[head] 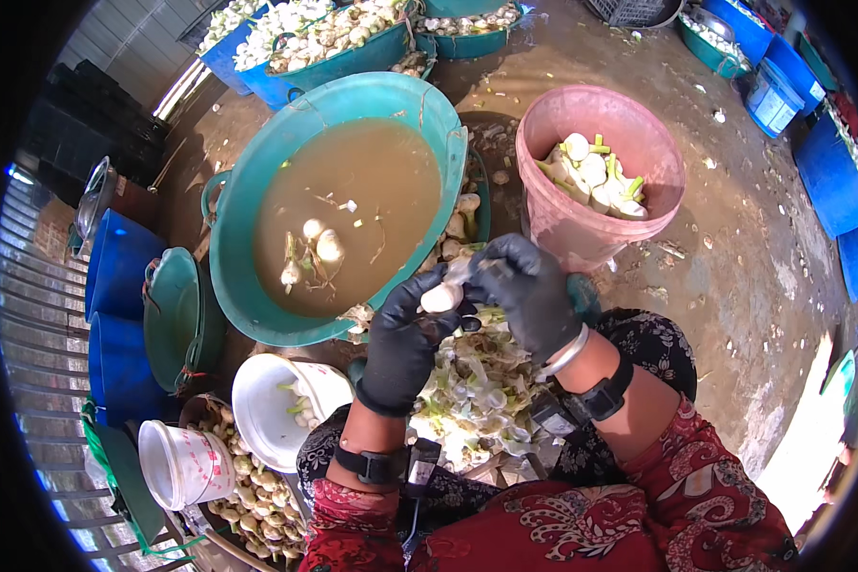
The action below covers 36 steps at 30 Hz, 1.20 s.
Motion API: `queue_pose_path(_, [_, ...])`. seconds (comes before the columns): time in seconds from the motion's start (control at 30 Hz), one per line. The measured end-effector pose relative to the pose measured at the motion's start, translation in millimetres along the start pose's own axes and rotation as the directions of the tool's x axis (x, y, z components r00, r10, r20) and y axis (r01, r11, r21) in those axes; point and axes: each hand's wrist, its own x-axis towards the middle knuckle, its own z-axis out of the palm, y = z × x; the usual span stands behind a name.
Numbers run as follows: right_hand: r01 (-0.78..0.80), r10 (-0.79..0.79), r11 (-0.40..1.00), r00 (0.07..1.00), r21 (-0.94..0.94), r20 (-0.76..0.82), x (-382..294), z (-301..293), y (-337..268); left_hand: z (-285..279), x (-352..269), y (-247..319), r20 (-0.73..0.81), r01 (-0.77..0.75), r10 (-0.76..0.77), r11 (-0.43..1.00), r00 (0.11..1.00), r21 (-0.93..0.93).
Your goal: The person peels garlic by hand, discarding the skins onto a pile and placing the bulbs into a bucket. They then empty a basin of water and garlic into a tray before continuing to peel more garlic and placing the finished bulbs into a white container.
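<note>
A whitish garlic bulb (pixel 442 297) is held in the fingers of my left hand (pixel 407 332), which wears a black glove. My right hand (pixel 529 289), gloved in black too, pinches a pale, blurred piece at the bulb's upper side. Below both hands lies a heap of peeled garlic skins (pixel 486 386). Beyond my left hand a green tub (pixel 239 243) holds murky water with several bulbs in it. Ahead of my right hand stands a pink bucket (pixel 568 229) with trimmed white bulbs (pixel 593 171) inside.
At left, a white bucket (pixel 257 407) holds some bulbs, near a smaller white bucket (pixel 186 465) and a basket of unpeeled garlic bulbs (pixel 264 508). Blue tubs (pixel 125 257) stand by the left wall. More garlic-filled tubs (pixel 343 53) are at the back; blue containers (pixel 833 179) line the right.
</note>
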Motion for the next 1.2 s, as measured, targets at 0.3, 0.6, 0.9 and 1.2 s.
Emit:
queue_pose_path(0.3, [-0.083,0.129,0.984,0.942,-0.159,0.311,10,-26,-12,4,-1,6,-0.064,0.034,-0.050,0.974,0.997,-0.225])
queue_pose_path(0.6, [0.348,-0.288,0.731,0.937,-0.587,0.196,17,-23,0,-18,-9,56,-0.194,-0.203,0.230,0.967,0.954,0.154])
queue_pose_path(0.9, [0.161,-0.059,0.849,0.975,-0.504,0.213,9,-14,0,-153,-92,163,-0.304,0.263,0.422,0.154,0.854,0.952])
queue_pose_path(1.2, [0.209,-0.113,0.823,0.972,-0.528,0.208,8,-7,-17,-210,85,112,-0.250,0.253,0.039,-0.189,0.967,0.949])
